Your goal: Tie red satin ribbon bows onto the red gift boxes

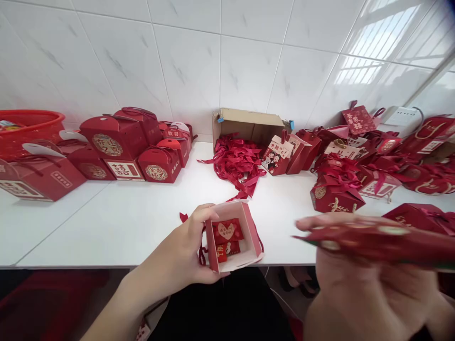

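we hold one opened box and one red packet; the step in hand seems to be filling.
our left hand [192,251] is clamped on the wall of the open box [249,232], just right of its fingers, with small packets [229,230] inside. our right hand [377,279], blurred, is closed around a red packet [384,244], well apart from the box. we judge the next move calls for carrying this packet leftward, over the box mouth, while the left hand steadies the walls.
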`<state>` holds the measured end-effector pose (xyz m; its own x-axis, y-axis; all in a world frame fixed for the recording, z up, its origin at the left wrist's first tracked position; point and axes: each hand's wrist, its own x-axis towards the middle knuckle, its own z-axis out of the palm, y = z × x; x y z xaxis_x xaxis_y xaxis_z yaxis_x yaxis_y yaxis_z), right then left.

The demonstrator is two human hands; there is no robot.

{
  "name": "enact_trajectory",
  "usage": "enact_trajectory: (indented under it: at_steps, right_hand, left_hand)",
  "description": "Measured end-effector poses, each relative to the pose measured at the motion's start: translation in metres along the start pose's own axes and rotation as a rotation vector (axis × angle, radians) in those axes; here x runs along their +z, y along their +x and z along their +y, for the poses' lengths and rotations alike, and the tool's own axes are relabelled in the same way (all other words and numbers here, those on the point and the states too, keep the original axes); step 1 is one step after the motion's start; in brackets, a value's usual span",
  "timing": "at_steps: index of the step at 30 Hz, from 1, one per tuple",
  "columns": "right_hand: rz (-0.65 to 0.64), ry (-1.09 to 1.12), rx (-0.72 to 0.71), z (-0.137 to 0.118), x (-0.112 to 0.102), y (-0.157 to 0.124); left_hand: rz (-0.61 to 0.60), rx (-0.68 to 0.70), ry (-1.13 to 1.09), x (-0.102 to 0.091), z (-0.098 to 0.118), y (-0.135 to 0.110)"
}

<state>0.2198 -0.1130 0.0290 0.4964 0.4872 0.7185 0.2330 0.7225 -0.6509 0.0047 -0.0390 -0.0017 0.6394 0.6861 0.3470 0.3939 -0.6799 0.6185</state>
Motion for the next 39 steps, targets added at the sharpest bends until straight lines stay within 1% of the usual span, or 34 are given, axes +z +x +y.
enact_trajectory:
  at_steps: [3,4,5,6,9,12,15,17,19,22,25,27,30,32,34,36,39]
  right_hand:
    - [-0.488,-0.233,0.096,0.005,0.005,-0.002]
    - [-0.601,-0.296,0.113,0.007,0.006,-0.002]
    - [-0.659,-0.340,0.107,0.010,0.006,-0.002]
    - [-0.676,-0.371,0.095,0.013,0.006,-0.001]
    - [-0.670,-0.419,0.061,0.018,0.004,-0.002]
    - [-0.723,-0.463,0.047,0.021,0.003,-0.004]
    - [-0.774,-0.522,0.118,0.024,0.004,-0.006]
    - [-0.765,-0.536,0.180,0.024,0.005,-0.005]
    - [-0.755,-0.508,0.222,0.024,0.007,-0.004]
    - [-0.795,-0.442,0.258,0.023,0.008,0.002]
    - [-0.806,-0.421,0.274,0.029,0.008,0.010]
    - [-0.834,-0.395,0.275,0.037,0.008,0.013]
    - [-0.927,-0.325,0.304,0.055,0.006,0.013]
    - [-0.981,-0.258,0.334,0.067,0.006,0.007]
    - [-1.012,-0.165,0.337,0.074,0.006,0.000]
    - [-0.982,-0.113,0.322,0.078,0.008,-0.007]
    - [-0.865,-0.110,0.320,0.080,0.011,-0.016]
  left_hand:
    - [0.038,0.065,-0.042,0.009,0.000,0.001]
    - [0.056,0.068,-0.042,0.010,-0.001,0.001]
    - [0.071,0.064,-0.035,0.011,-0.001,0.001]
    - [0.082,0.060,-0.021,0.012,-0.002,0.000]
    - [0.094,0.092,0.038,0.011,-0.003,-0.002]
    - [0.097,0.124,0.047,0.010,-0.003,-0.003]
    - [0.093,0.098,0.025,0.010,-0.003,-0.004]
    - [0.093,0.085,0.019,0.011,-0.003,-0.004]
    - [0.092,0.079,0.015,0.012,-0.002,-0.005]
    - [0.099,0.093,0.002,0.012,0.000,-0.006]
    - [0.108,0.103,0.006,0.009,0.001,-0.007]
    - [0.088,0.043,0.060,0.007,0.002,-0.007]
    - [0.045,-0.082,0.168,0.007,0.000,-0.005]
    - [0.029,-0.100,0.189,0.009,-0.002,-0.004]
    - [0.038,-0.078,0.182,0.012,-0.004,-0.003]
    - [0.052,-0.066,0.170,0.015,-0.006,-0.002]
    - [0.058,-0.066,0.149,0.018,-0.007,-0.001]
